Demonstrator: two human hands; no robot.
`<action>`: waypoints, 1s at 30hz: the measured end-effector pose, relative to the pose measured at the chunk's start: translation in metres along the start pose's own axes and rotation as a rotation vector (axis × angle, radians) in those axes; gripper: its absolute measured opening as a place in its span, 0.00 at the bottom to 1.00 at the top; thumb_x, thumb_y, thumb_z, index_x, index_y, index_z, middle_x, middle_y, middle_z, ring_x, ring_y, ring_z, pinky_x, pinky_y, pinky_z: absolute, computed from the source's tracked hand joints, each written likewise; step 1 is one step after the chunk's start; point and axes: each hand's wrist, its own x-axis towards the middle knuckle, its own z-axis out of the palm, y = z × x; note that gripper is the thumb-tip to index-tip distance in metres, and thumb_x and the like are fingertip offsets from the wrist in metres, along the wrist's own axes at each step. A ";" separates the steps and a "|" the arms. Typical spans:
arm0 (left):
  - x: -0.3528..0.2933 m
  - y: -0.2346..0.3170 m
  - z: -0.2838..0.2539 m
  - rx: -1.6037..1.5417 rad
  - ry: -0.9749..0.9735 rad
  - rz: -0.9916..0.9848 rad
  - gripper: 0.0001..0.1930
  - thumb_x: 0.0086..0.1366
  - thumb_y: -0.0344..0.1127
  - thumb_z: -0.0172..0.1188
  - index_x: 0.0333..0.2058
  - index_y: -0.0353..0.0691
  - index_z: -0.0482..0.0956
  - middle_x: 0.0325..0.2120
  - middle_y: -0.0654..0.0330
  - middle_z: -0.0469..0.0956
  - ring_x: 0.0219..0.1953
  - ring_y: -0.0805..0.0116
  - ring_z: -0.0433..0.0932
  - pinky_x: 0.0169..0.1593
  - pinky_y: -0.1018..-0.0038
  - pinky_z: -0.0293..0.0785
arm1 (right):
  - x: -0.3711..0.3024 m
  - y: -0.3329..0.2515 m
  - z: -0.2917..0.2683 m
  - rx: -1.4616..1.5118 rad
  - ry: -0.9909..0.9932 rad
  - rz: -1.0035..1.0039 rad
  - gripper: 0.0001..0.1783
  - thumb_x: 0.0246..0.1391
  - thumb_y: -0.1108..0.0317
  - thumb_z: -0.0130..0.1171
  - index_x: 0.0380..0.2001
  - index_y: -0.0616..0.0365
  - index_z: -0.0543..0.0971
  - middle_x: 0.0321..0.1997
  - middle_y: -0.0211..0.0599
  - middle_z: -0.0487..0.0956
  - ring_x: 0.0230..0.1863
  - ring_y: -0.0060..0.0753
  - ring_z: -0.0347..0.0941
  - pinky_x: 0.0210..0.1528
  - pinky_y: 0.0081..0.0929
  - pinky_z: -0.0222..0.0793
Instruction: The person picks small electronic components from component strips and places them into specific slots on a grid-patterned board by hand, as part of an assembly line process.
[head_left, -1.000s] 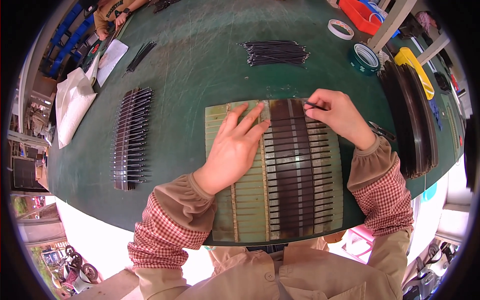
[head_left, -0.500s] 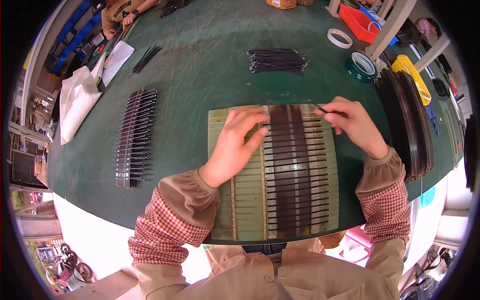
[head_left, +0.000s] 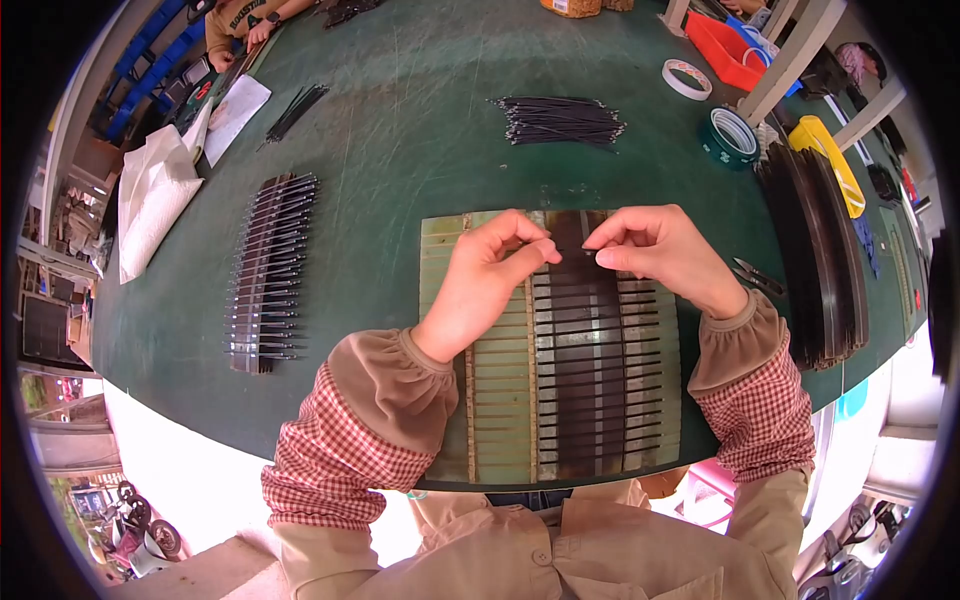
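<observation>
A slotted pale green board (head_left: 500, 400) lies before me at the table's near edge. Dark strips (head_left: 580, 400) run lengthwise over it, and thin black wires (head_left: 640, 370) sit crosswise in its slots. Over the far part of the board, my left hand (head_left: 490, 275) is closed in a pinch. Opposite it, a short gap away, my right hand (head_left: 665, 250) pinches with thumb and forefinger. Whatever lies in either pinch is too small to make out. Dark tweezers (head_left: 758, 277) rest on the table beside my right wrist.
A finished-looking row of wires on a strip (head_left: 268, 280) lies left. Loose black wires (head_left: 562, 121) are piled beyond the board. Tape rolls (head_left: 730, 137), long dark strips (head_left: 815, 260) and a yellow tray (head_left: 828, 160) stand right. Another person's hand (head_left: 262, 35) is far left.
My right hand has moved left from the board's far right corner to its middle, near my left hand. The left fingers, spread before, are now pinched. The tweezers have come into sight.
</observation>
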 end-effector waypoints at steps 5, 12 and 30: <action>0.001 -0.012 -0.012 0.101 0.036 0.076 0.05 0.63 0.25 0.59 0.38 0.34 0.76 0.38 0.62 0.78 0.42 0.75 0.74 0.45 0.77 0.70 | 0.007 0.007 0.000 0.016 0.000 -0.165 0.07 0.54 0.73 0.63 0.37 0.63 0.82 0.29 0.28 0.78 0.30 0.13 0.70 0.33 0.13 0.67; -0.004 -0.002 -0.023 0.720 0.111 0.344 0.07 0.62 0.24 0.58 0.40 0.34 0.77 0.48 0.55 0.76 0.52 0.61 0.73 0.54 0.73 0.68 | 0.018 0.019 -0.017 -0.159 0.111 -0.180 0.09 0.54 0.74 0.62 0.39 0.64 0.82 0.32 0.28 0.79 0.33 0.15 0.72 0.38 0.15 0.69; -0.008 -0.005 -0.012 1.112 -0.010 0.527 0.14 0.62 0.28 0.59 0.47 0.34 0.77 0.57 0.48 0.69 0.57 0.48 0.66 0.58 0.61 0.67 | 0.027 0.023 -0.009 -0.311 0.181 -0.178 0.06 0.52 0.77 0.61 0.35 0.64 0.80 0.28 0.26 0.79 0.29 0.12 0.70 0.31 0.15 0.67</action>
